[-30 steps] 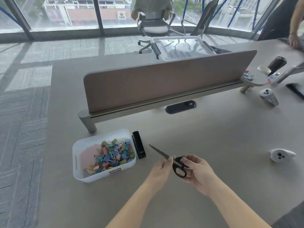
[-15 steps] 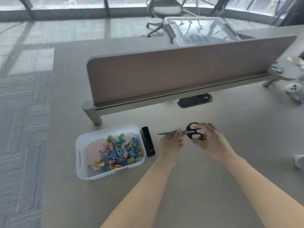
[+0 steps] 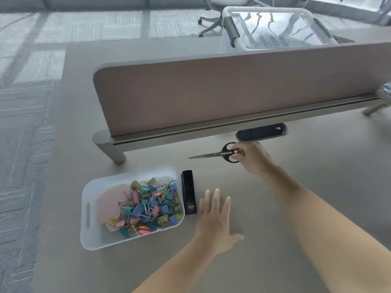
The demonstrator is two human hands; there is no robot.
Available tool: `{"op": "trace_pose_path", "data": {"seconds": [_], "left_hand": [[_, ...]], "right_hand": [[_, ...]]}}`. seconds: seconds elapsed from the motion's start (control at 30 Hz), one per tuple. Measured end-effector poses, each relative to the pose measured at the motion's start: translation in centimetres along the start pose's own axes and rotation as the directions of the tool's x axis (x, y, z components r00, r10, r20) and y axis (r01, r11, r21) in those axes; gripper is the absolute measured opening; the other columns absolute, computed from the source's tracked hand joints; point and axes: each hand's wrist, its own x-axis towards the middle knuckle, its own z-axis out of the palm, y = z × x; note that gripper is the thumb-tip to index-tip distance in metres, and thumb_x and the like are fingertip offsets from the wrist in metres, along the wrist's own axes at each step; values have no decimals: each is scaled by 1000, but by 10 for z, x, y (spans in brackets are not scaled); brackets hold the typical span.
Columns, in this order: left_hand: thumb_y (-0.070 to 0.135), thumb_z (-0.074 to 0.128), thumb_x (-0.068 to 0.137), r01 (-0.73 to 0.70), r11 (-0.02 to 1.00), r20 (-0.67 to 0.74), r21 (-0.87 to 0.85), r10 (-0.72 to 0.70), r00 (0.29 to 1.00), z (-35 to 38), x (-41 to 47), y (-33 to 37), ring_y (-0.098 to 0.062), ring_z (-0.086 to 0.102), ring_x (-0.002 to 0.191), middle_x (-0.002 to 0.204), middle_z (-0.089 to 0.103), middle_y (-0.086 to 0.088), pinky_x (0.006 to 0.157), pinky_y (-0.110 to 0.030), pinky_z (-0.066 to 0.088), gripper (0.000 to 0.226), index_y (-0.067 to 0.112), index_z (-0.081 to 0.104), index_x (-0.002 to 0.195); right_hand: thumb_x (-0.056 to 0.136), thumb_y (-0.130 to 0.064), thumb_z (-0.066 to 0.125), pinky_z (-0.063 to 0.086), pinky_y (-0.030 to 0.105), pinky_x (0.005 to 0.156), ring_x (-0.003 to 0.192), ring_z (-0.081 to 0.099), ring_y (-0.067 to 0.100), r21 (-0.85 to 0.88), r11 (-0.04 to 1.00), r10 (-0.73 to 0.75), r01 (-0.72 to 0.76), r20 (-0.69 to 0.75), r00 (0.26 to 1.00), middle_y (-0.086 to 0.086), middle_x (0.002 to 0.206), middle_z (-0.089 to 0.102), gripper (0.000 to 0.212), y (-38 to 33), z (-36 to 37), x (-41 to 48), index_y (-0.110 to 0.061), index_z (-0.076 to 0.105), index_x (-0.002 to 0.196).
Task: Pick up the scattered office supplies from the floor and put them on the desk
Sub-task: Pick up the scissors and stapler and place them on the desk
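On the grey desk [image 3: 321,176], centre frame, the right hand [image 3: 251,157] is gripping the scissors [image 3: 211,155] by the handles, likely laying them down safely, while the left hand [image 3: 215,220] is hovering flat and empty.

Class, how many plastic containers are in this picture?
2. A white tub of clips sits near the desk's left edge, beside the stapler; a clear box stands beyond the divider. Others may be hidden behind it.

bare desk [image 3: 317,187] right of stapler [image 3: 189,194], divider [image 3: 211,98] blocking behind
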Motion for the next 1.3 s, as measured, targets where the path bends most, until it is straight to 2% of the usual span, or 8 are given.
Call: {"op": "trace_pose_path", "data": {"seconds": [0.07, 0.2, 0.5, 0.77, 0.87, 1.0, 1.1, 1.3], "left_hand": [[70, 58, 79, -10, 999, 7, 41, 9, 1000, 11, 1, 0, -37, -39, 139, 156, -36, -12, 118, -53, -13, 114, 22, -11, 156], [70, 61, 77, 14, 998, 7, 62, -14, 1000, 13, 5, 2, -35, -41, 138, 155, -39, -10, 115, -49, -21, 118, 26, -15, 155], [71, 63, 75, 37, 997, 45, 65, -40, 998, 12, 8, 2, -28, -46, 130, 156, -38, -6, 115, -47, -20, 120, 29, -17, 154], [71, 65, 73, 54, 997, 31, 58, -56, 998, 13, 7, 3, -29, -41, 137, 158, -34, -7, 116, -47, -17, 122, 29, -14, 155], [72, 65, 72, 47, 996, 37, 78, -50, 998, 10, 7, 5, -35, -33, 143, 159, -31, -8, 119, -49, -13, 122, 28, -13, 156], [71, 63, 76, 110, 977, 50, 183, -121, 991, -1, 6, 15, -42, -18, 147, 161, -20, -17, 121, -52, -3, 118, 21, -8, 157], [61, 54, 89, 173, 973, 35, 155, -180, 983, -2, -5, 55, -47, 6, 146, 158, 9, -27, 119, -52, 10, 88, 9, 22, 152], [42, 51, 96, -68, 998, 149, 4, 66, 987, 25, -62, 182, -36, 52, 124, 135, 55, -15, 99, -42, 44, 46, 11, 55, 129]], "right_hand": [[85, -27, 69, 48, 31, 76, 91, 63, 20, -68, 997, -26, 28, 28, 999, -8, 88, 65, 25, 1, 10, 20, -31, 71, 110], [94, -29, 61, 47, 31, 80, 102, 62, 22, -198, 975, -97, 103, 40, 994, 1, 108, 63, 25, 9, 27, 47, -30, 69, 117], [95, -19, 61, 52, 38, 77, 91, 62, 29, -225, 949, -218, 222, 44, 975, 9, 99, 55, 30, 20, 33, 50, -22, 67, 124], [94, -15, 61, 51, 40, 84, 101, 62, 33, -235, 955, -180, 181, 27, 983, 11, 111, 59, 39, 19, 28, 36, -18, 59, 133], [94, -13, 59, 47, 37, 85, 103, 61, 32, -179, 977, -133, 119, -67, 989, 13, 116, 60, 39, 25, 17, 12, -13, 57, 133], [88, -1, 65, 50, 30, 77, 75, 66, 32, -63, 980, -199, 190, -186, 962, 15, 92, 67, 22, 32, -14, -61, -3, 70, 110], [90, -9, 64, 37, 18, 73, 73, 62, 25, -84, 988, -143, 133, -131, 981, 4, 86, 65, 17, 52, -52, -140, -10, 72, 105], [93, -21, 64, 45, 26, 78, 79, 63, 20, -45, 993, 97, -105, -153, 983, 2, 88, 71, 12, 123, -129, -314, -16, 72, 100]]}}
